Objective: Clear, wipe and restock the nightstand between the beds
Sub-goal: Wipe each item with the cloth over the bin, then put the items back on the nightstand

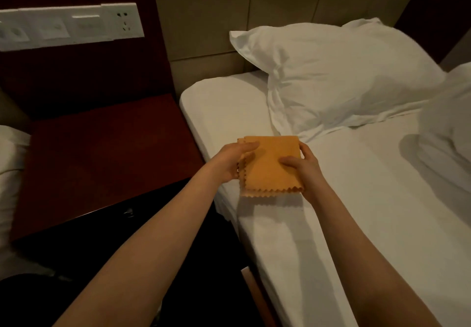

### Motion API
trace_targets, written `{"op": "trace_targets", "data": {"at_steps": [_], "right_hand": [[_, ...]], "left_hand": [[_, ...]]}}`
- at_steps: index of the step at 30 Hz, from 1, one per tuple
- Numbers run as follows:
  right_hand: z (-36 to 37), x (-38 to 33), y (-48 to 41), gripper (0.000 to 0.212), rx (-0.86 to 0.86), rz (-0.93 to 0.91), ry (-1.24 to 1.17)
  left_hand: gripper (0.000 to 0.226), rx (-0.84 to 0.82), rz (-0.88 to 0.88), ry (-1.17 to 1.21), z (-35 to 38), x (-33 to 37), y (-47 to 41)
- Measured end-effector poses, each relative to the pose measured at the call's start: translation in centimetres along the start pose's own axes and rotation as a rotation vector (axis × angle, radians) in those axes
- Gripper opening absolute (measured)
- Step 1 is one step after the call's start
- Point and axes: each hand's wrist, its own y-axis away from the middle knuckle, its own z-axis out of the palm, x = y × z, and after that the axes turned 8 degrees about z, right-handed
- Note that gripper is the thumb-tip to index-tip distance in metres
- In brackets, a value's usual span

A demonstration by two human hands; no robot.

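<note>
A folded orange cloth (271,164) w/ zigzag-cut edges is held btwn both hands, over the near edge of the bed (356,212). Its left side is pinched by the left hand (229,159), thumb on top. The right side is pinched likewise by the right hand (303,171). The dark red nightstand surface (102,153) is seen just left of the left hand. A white pillow (344,77) lies beyond the hands, and a crumpled duvet (448,122) far to their right. A switch panel (71,26) is fixed to the wall beyond the surface.
</note>
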Motion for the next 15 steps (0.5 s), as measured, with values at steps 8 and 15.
{"op": "trace_targets", "data": {"at_steps": [8, 15], "right_hand": [[-1.9, 1.1, -3.3, 0.061, 0.272, -0.073, 0.320], [-1.4, 0.6, -4.2, 0.055, 0.375, -0.200, 0.571]], "left_hand": [[0.061, 0.120, 0.068, 0.021, 2.8, -3.8, -2.9], [0.049, 0.136, 0.084, -0.129, 2.6, -3.4, -3.6]]}}
